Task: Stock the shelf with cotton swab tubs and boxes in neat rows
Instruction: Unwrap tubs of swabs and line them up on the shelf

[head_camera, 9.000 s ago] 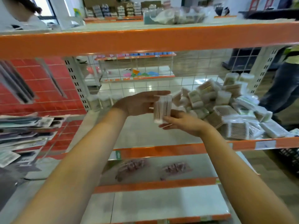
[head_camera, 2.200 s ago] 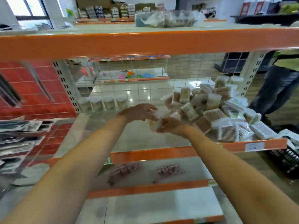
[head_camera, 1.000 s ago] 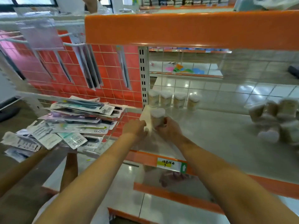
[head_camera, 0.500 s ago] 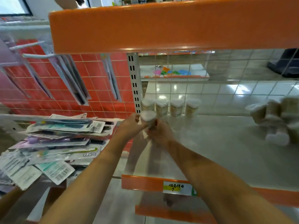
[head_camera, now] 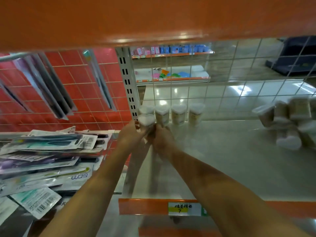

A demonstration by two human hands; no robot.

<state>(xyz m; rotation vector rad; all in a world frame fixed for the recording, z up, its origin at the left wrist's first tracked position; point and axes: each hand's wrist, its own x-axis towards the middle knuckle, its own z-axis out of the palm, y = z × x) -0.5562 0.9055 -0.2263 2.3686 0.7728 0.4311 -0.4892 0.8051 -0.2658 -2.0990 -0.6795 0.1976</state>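
Grey shelf; tub upright, gripped between both hands.

Both hands together, fingers curled

Tub carried from pile to back-left row.

I see bright, even indoor light, glare spots on the floor tiles and the orange beam at the top, soft motion blur throughout, worst on the pile of tubs at right, and wide-angle bending at the edges.
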